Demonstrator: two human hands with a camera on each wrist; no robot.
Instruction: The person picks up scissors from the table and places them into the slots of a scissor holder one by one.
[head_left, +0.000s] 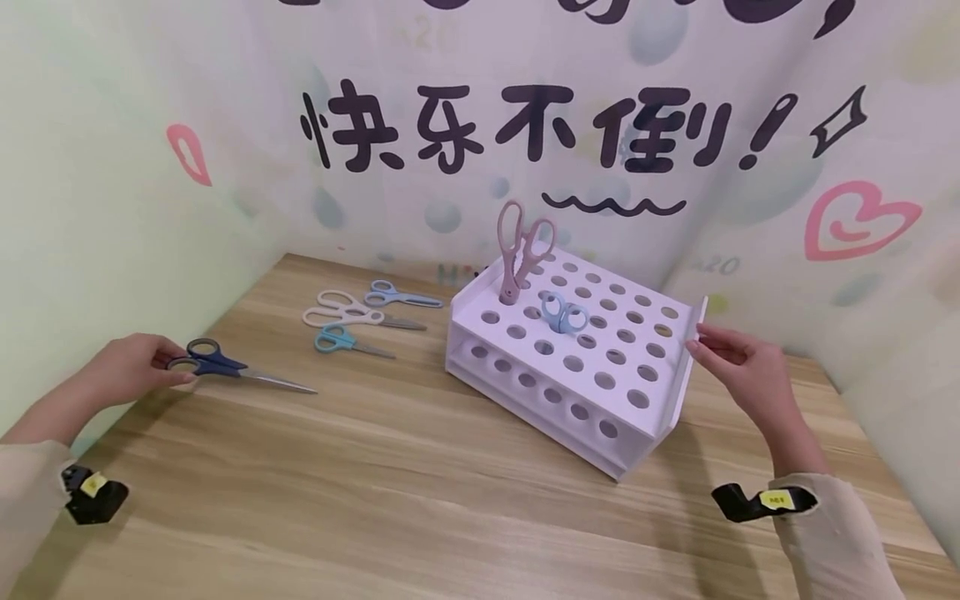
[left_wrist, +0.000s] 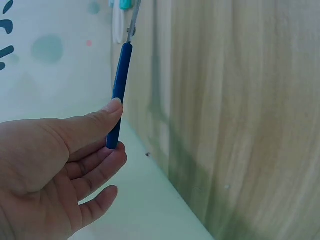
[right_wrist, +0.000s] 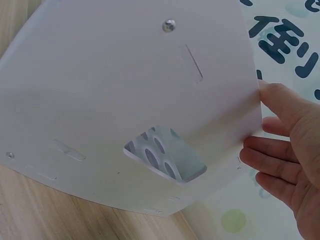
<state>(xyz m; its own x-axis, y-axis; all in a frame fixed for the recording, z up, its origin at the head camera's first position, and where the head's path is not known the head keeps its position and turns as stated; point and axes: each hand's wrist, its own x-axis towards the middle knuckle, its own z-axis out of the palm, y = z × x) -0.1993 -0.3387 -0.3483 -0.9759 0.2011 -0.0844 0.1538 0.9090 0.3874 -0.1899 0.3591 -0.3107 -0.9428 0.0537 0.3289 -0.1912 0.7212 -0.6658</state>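
My left hand (head_left: pixel 135 365) pinches the handle loops of dark blue scissors (head_left: pixel 217 364), thumb on one side and fingers on the other. Their closed blades point right, over the wood table; in the left wrist view the blue handle (left_wrist: pixel 121 75) appears edge-on. My right hand (head_left: pixel 746 379) grips the raised side panel (right_wrist: pixel 100 100) of a white rack (head_left: pixel 555 392) with rows of round holes, at the panel's edge. Upright in the rack's holes stand mauve scissors (head_left: pixel 512 287), handles up, and small light blue scissors (head_left: pixel 562 315); their blades are hidden inside.
Left of the rack lie white-handled scissors (head_left: pixel 360 315), blue scissors (head_left: pixel 405 297) and small turquoise scissors (head_left: pixel 348 340), all flat on the wooden table (head_left: pixel 390 483). A printed cloth (head_left: pixel 465 192) hangs behind the table, and a pale green wall (head_left: pixel 112 208) borders its left side.
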